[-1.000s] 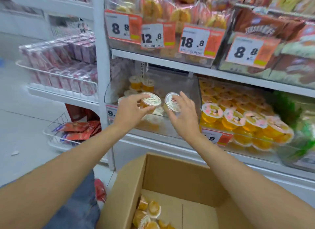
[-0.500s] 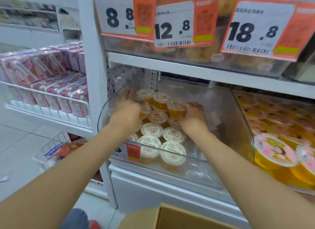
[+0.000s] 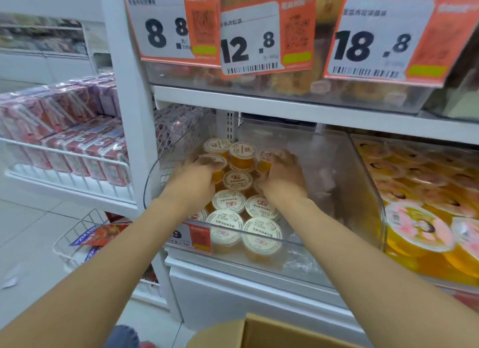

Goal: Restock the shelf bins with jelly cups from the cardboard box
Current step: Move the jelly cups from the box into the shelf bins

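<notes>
Both arms reach into a clear plastic shelf bin [image 3: 344,181] on the middle shelf. Several small orange jelly cups with white lids [image 3: 229,202] fill its left part, some stacked at the back. My left hand [image 3: 193,178] grips one jelly cup [image 3: 213,161] at the pile's left side. My right hand [image 3: 283,175] curls round another jelly cup [image 3: 268,157] at the pile's right side. Only the top edge of the cardboard box [image 3: 280,333] shows at the bottom; its inside is hidden.
A neighbouring clear bin [image 3: 427,218] on the right holds larger orange cups with pink lids. Orange price tags [image 3: 261,36] hang from the shelf above. Left of the white upright [image 3: 129,114], wire racks hold pink packets [image 3: 64,130] and a low wire basket [image 3: 85,233].
Both hands carried a cup each from in front of the shelf into the bin. In the last half second they stayed at the pile's back, and the view moved slightly closer.
</notes>
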Motion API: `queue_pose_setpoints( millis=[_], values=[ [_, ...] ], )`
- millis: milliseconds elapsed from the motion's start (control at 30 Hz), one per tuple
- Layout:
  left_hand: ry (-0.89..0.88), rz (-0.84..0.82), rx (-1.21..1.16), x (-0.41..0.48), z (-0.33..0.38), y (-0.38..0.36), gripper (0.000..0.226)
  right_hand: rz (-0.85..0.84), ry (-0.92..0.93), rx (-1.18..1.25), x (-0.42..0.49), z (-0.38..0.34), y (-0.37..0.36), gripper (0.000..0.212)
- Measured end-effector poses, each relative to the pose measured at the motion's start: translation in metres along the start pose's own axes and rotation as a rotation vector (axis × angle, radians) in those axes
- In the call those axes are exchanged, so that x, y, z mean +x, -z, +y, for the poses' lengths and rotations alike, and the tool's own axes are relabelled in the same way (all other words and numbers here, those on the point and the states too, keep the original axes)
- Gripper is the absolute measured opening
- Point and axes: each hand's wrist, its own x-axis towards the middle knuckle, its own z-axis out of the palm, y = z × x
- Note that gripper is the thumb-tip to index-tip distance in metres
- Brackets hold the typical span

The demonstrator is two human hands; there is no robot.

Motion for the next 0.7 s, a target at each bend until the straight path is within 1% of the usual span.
queue_pose_setpoints(
  millis=[33, 67, 167, 233, 267, 333, 367, 400, 433, 467, 567, 633, 700],
  values=[
    [-0.008, -0.016, 0.0, 0.002, -0.002, -0.002, 0.055, 0.028, -0.012, -0.014, 0.001, 0.001, 0.003, 0.046],
    [-0.006, -0.042, 0.015, 0.003, -0.003, -0.003, 0.055, 0.009, -0.003, -0.012, 0.001, 0.001, 0.003, 0.046],
    [0.016, -0.132, 0.037, 0.006, -0.005, -0.008, 0.058, -0.103, 0.042, -0.001, 0.001, 0.004, 0.001, 0.056],
    [0.042, -0.198, -0.016, 0.007, -0.004, -0.009, 0.061, -0.096, 0.039, 0.035, 0.002, 0.007, 0.001, 0.058],
    [0.046, -0.194, -0.052, 0.007, -0.004, -0.009, 0.062, -0.082, 0.036, 0.058, 0.002, 0.007, 0.002, 0.059],
    [0.06, -0.134, -0.162, 0.008, -0.006, -0.011, 0.061, -0.044, 0.026, 0.116, -0.001, 0.006, 0.005, 0.058],
    [0.079, -0.09, -0.255, 0.008, -0.007, -0.009, 0.06, -0.021, 0.025, 0.146, -0.004, 0.005, 0.008, 0.056],
    [0.106, -0.039, -0.332, 0.007, -0.006, -0.005, 0.055, 0.008, 0.038, 0.164, -0.009, 0.003, 0.013, 0.053],
    [0.134, 0.019, -0.374, 0.004, -0.004, 0.001, 0.044, 0.036, 0.06, 0.172, -0.014, 0.002, 0.018, 0.048],
    [0.162, 0.074, -0.382, -0.001, 0.001, 0.01, 0.033, 0.069, 0.083, 0.179, -0.02, 0.001, 0.023, 0.044],
    [0.153, 0.254, -0.33, -0.032, 0.03, 0.037, 0.02, 0.194, 0.149, 0.205, -0.048, 0.002, 0.037, 0.036],
    [0.102, 0.25, -0.397, -0.062, 0.056, 0.049, 0.009, 0.263, 0.186, 0.184, -0.076, 0.006, 0.044, 0.024],
    [0.055, 0.196, -0.485, -0.096, 0.081, 0.052, 0.011, 0.321, 0.239, 0.178, -0.113, 0.011, 0.049, 0.011]
  ],
)
